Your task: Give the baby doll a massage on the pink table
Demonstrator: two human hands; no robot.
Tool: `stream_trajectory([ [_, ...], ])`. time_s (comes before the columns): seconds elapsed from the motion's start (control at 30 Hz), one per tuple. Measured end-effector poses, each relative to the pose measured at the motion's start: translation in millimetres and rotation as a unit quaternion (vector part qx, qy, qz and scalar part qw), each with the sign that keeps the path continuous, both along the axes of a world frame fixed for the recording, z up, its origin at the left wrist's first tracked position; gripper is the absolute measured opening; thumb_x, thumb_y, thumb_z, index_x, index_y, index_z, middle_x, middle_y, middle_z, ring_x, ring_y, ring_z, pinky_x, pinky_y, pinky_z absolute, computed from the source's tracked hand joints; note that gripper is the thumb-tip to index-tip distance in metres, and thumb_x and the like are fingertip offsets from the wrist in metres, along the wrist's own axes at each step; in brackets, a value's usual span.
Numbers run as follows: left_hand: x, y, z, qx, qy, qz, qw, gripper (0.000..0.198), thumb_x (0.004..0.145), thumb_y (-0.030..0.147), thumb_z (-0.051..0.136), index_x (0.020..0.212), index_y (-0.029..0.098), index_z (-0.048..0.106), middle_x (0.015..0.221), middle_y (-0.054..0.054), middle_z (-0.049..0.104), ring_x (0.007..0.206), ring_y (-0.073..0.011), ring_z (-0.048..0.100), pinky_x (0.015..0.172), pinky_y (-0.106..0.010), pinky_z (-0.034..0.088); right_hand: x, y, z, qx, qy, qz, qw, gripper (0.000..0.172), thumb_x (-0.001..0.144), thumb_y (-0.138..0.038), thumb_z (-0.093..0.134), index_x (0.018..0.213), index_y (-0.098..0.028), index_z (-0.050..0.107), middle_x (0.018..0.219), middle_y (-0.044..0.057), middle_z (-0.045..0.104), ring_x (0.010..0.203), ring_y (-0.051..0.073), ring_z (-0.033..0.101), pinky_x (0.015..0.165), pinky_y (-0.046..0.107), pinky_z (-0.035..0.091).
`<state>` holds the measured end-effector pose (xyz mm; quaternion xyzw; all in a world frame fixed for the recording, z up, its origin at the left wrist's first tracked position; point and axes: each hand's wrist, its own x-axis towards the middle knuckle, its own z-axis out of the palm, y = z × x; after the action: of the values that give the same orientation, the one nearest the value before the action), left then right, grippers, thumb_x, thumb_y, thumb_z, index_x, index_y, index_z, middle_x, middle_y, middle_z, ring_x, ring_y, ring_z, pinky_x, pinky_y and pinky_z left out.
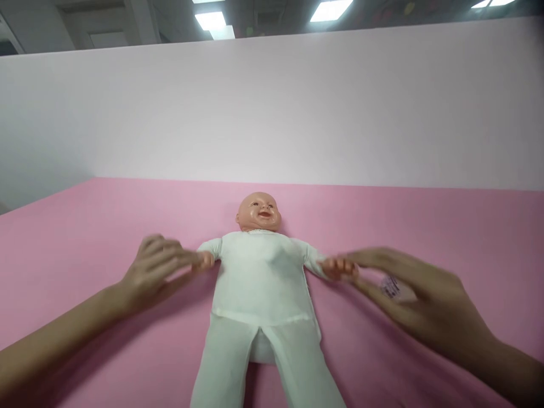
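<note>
Doll [261,283] supine on pink mat [85,226], long axis 12-to-6, head at 12. Left hand [155,272] at doll's 9, fingers pinched on its small hand. Right hand [420,300] at 3, fingertips closed on the other; equally near.

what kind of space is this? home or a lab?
Likely a staged indoor work booth, not a home: a plain white partition backs a pink-covered surface, with office-style ceiling light panels above. Both hands hold a baby doll there.
</note>
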<state>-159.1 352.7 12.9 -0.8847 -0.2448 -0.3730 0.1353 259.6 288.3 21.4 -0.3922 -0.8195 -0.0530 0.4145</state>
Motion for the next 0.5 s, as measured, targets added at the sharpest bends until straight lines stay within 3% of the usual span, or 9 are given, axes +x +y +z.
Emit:
stream_trajectory([
  [0.07, 10.2, 23.0, 6.4, -0.082, -0.129, 0.110, 0.982, 0.021, 0.086, 0.038, 0.072, 0.106, 0.034, 0.077, 0.097, -0.003, 0.078, 0.088, -0.0269, 0.067, 0.091, -0.043, 0.047, -3.7, 26.5, 9.3, -0.061, 0.139, -0.117, 0.982, 0.023, 0.088, -0.038, 0.072, 0.111, -0.032, 0.073, 0.103, 0.000, 0.076, 0.086, 0.021, 0.072, 0.073, 0.033, 0.060],
  [0.13, 18.5, 51.1, 14.1, -0.241, -0.195, 0.182, 0.933, 0.029, 0.085, 0.051, 0.068, 0.102, 0.031, 0.079, 0.106, -0.006, 0.076, 0.099, -0.0302, 0.064, 0.088, -0.042, 0.047, -9.8, 59.5, 15.9, -0.150, 0.214, -0.204, 0.943, 0.023, 0.085, -0.035, 0.075, 0.107, -0.027, 0.075, 0.105, 0.002, 0.076, 0.092, 0.023, 0.072, 0.079, 0.036, 0.059],
  [0.2, 22.7, 79.6, 18.5, -0.403, -0.204, 0.193, 0.871, 0.035, 0.080, 0.056, 0.070, 0.099, 0.029, 0.080, 0.109, -0.006, 0.076, 0.103, -0.0312, 0.064, 0.083, -0.038, 0.048, -15.6, 92.6, 14.9, -0.231, 0.165, -0.259, 0.923, 0.023, 0.082, -0.028, 0.076, 0.105, -0.021, 0.075, 0.105, 0.006, 0.076, 0.094, 0.026, 0.072, 0.083, 0.039, 0.057],
  [0.27, 22.6, 103.4, 17.2, -0.514, -0.164, 0.182, 0.822, 0.038, 0.071, 0.059, 0.076, 0.089, 0.026, 0.081, 0.106, -0.008, 0.076, 0.102, -0.0318, 0.065, 0.080, -0.035, 0.049, -20.0, 119.2, 6.1, -0.288, 0.074, -0.293, 0.909, 0.020, 0.087, -0.029, 0.071, 0.104, -0.018, 0.076, 0.107, 0.008, 0.076, 0.098, 0.028, 0.071, 0.083, 0.039, 0.055],
  [0.4, 15.7, 125.4, 7.4, -0.602, -0.059, 0.217, 0.766, 0.041, 0.065, 0.064, 0.077, 0.084, 0.028, 0.081, 0.107, -0.006, 0.076, 0.103, -0.0344, 0.066, 0.076, -0.035, 0.050, -24.6, 143.0, -13.4, -0.341, 0.005, -0.309, 0.888, 0.023, 0.084, -0.023, 0.070, 0.103, -0.012, 0.076, 0.103, 0.014, 0.076, 0.095, 0.031, 0.072, 0.077, 0.037, 0.054],
  [0.5, 11.2, 120.7, 7.2, -0.592, -0.085, 0.205, 0.775, 0.041, 0.072, 0.062, 0.073, 0.095, 0.029, 0.080, 0.117, -0.004, 0.074, 0.113, -0.0324, 0.064, 0.084, -0.036, 0.051, -24.4, 136.6, -5.5, -0.337, 0.021, -0.303, 0.891, 0.031, 0.084, -0.020, 0.069, 0.114, -0.013, 0.073, 0.106, 0.013, 0.076, 0.094, 0.027, 0.072, 0.080, 0.035, 0.055],
])
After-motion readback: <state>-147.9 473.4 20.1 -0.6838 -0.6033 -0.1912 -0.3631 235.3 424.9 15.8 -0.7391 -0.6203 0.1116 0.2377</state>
